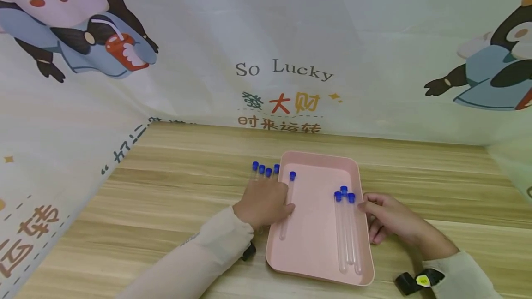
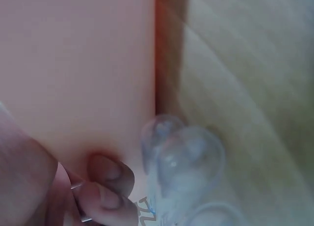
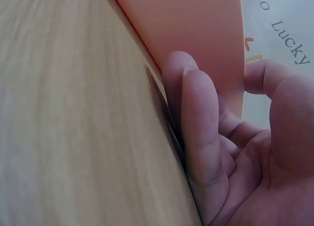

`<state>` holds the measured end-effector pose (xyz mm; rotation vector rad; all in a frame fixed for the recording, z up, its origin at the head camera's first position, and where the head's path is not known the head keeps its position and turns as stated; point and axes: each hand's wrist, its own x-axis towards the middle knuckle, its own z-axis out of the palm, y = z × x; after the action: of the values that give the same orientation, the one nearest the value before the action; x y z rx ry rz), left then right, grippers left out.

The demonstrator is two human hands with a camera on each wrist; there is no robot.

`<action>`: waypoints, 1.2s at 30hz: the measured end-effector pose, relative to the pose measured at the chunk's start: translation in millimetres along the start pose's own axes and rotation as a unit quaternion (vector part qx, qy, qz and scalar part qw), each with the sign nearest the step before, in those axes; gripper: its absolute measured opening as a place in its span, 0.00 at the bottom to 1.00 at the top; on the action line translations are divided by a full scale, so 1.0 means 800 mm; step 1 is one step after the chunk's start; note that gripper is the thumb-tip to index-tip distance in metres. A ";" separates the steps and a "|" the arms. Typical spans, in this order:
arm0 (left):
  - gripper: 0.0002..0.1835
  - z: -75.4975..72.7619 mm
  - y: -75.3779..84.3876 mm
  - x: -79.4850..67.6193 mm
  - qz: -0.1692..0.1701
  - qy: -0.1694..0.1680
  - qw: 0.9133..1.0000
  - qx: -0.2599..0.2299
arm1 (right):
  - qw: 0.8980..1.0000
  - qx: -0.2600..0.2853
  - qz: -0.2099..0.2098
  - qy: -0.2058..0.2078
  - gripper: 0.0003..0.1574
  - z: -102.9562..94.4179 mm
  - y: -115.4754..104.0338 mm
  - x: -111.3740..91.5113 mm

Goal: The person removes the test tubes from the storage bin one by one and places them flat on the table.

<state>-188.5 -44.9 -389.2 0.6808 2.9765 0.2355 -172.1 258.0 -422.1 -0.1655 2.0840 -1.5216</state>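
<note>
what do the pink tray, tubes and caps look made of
Pink tray: probably plastic, smooth and matte, with rounded corners. Tubes: clear and glossy, glass or plastic, since the tray shows through. Blue caps: likely plastic, opaque and evenly coloured.

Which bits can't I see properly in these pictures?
- Head view: the middles of the tubes left of the tray, hidden by the left hand.
- Head view: part of the right-hand cartoon, cut off by the edge.
- Left wrist view: the tubes' blue caps, beyond the bottom edge.
- Right wrist view: the tray's inside, hidden by its wall.
</note>
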 end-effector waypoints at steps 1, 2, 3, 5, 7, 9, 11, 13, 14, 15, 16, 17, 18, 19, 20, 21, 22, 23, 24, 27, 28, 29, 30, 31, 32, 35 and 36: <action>0.23 0.000 0.000 0.000 -0.002 -0.003 1.000 -0.001 | 1.000 0.000 0.000 -0.001 0.21 0.000 0.000 0.000; 0.23 0.000 0.000 0.000 -0.003 -0.007 1.000 -0.002 | 1.000 0.001 0.000 -0.002 0.21 0.000 0.000 0.000; 0.24 0.000 0.000 0.000 -0.004 -0.010 1.000 -0.002 | 1.000 0.001 -0.001 -0.003 0.22 0.000 0.000 0.000; 0.24 0.000 0.000 0.000 -0.007 -0.016 1.000 -0.002 | 1.000 0.001 -0.001 -0.005 0.22 0.000 0.000 0.000; 0.25 0.001 0.000 0.000 -0.011 -0.024 1.000 -0.004 | 1.000 0.001 -0.001 -0.006 0.23 0.000 0.000 0.000; 0.26 0.001 -0.001 0.000 -0.012 -0.030 0.999 -0.005 | 1.000 0.001 -0.002 -0.007 0.23 0.000 0.000 0.000; 0.27 0.001 -0.001 0.000 -0.012 -0.031 0.999 -0.006 | 1.000 0.000 -0.003 -0.006 0.23 0.000 0.000 0.000; 0.27 0.001 -0.002 0.000 -0.013 -0.031 0.999 -0.007 | 1.000 -0.001 -0.003 -0.006 0.23 0.000 0.000 0.001; 0.27 0.001 -0.003 0.001 -0.014 -0.031 0.999 -0.008 | 1.000 -0.001 -0.003 -0.006 0.24 0.000 0.000 0.001; 0.27 0.001 -0.003 0.001 -0.015 -0.031 0.999 -0.008 | 1.000 -0.001 -0.002 -0.006 0.24 0.000 0.000 0.001; 0.27 0.001 -0.003 0.000 -0.017 -0.030 0.999 -0.009 | 1.000 -0.001 -0.002 -0.006 0.24 -0.001 0.000 0.001; 0.27 0.002 -0.003 0.000 -0.017 -0.030 0.999 -0.011 | 1.000 -0.002 -0.002 -0.006 0.23 -0.001 0.000 0.001; 0.27 0.001 -0.004 0.000 -0.018 -0.029 0.999 -0.013 | 1.000 -0.002 -0.001 -0.006 0.23 0.000 0.000 0.002; 0.27 0.002 -0.004 0.000 -0.019 -0.028 0.999 -0.016 | 1.000 -0.003 -0.001 -0.006 0.23 0.000 0.000 0.002; 0.26 0.002 -0.004 0.000 -0.019 -0.026 0.999 -0.017 | 1.000 -0.003 -0.001 -0.006 0.22 0.000 0.001 0.002; 0.26 0.002 -0.004 0.000 -0.018 -0.024 0.999 -0.018 | 1.000 -0.004 -0.001 -0.006 0.22 0.000 0.001 0.002; 0.26 0.002 -0.004 0.000 -0.017 -0.022 0.999 -0.021 | 1.000 -0.004 -0.001 -0.006 0.22 0.000 0.001 0.002; 0.26 0.002 -0.004 0.000 -0.016 -0.020 0.999 -0.024 | 1.000 -0.004 0.000 -0.005 0.22 0.000 0.002 0.002; 0.26 0.002 -0.005 -0.001 -0.015 -0.018 0.999 -0.025 | 1.000 -0.003 0.000 -0.005 0.21 0.000 0.002 0.002; 0.27 0.002 -0.005 -0.001 -0.011 -0.013 0.999 -0.028 | 1.000 0.000 0.002 -0.004 0.20 -0.001 0.003 0.003; 0.27 0.001 -0.005 -0.001 -0.009 -0.011 0.999 -0.031 | 1.000 0.001 0.002 -0.004 0.20 -0.001 0.004 0.003; 0.27 0.001 -0.005 -0.002 -0.008 -0.008 0.999 -0.031 | 1.000 0.002 0.003 -0.003 0.20 -0.001 0.004 0.003; 0.27 0.002 -0.006 -0.002 -0.008 -0.005 0.999 -0.033 | 1.000 0.002 0.003 -0.002 0.20 -0.001 0.004 0.003; 0.26 0.002 -0.006 -0.002 -0.007 -0.002 0.999 -0.035 | 1.000 0.003 0.003 -0.002 0.19 -0.001 0.004 0.003; 0.26 0.002 -0.006 -0.001 -0.007 0.002 0.999 -0.037 | 1.000 0.003 0.003 -0.002 0.19 -0.001 0.004 0.003; 0.25 0.003 -0.007 -0.001 -0.008 0.015 0.999 -0.039 | 1.000 0.002 0.002 -0.001 0.19 0.000 0.004 0.002; 0.24 0.003 -0.008 -0.002 -0.008 0.019 0.999 -0.040 | 1.000 0.002 0.003 -0.002 0.19 0.000 0.003 0.002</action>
<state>-189.6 -50.5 -392.8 0.6498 2.9875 0.3687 -173.2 258.4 -425.1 -0.1610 2.0766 -1.5219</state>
